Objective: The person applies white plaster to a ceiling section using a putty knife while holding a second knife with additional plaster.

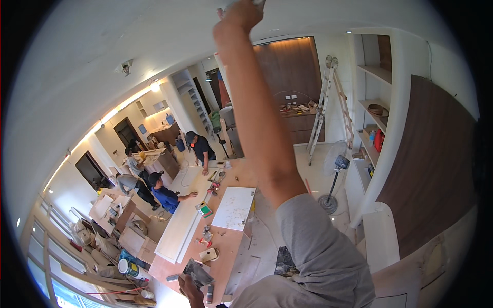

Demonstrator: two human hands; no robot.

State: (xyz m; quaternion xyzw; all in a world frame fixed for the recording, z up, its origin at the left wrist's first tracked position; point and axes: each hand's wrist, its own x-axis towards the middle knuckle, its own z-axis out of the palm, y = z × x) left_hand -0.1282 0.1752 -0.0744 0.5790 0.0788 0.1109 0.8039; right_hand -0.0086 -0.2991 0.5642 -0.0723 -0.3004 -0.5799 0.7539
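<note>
My right arm reaches up across the middle of the view to the white ceiling (169, 25). At the top edge my right hand (240, 18) is closed around a greyish tool (259, 3), mostly cut off by the picture's edge, so its kind does not show. Low in the view, my left hand (192, 291) grips a dark, flat, squarish putty plate (198, 272) smeared with grey. The plate appears over the near end of a pinkish worktable (228, 251). A pale wooden block (208, 254) shows just beyond it.
Below me, the worktable carries a white panel (233, 208), long pale boards (179, 228) and tools. Two people (164, 195) (202, 149) lean over it; others work farther left. A stepladder (323, 108), a standing fan (334, 177) and shelves (375, 110) stand right. A fitting (125, 67) hangs from the ceiling.
</note>
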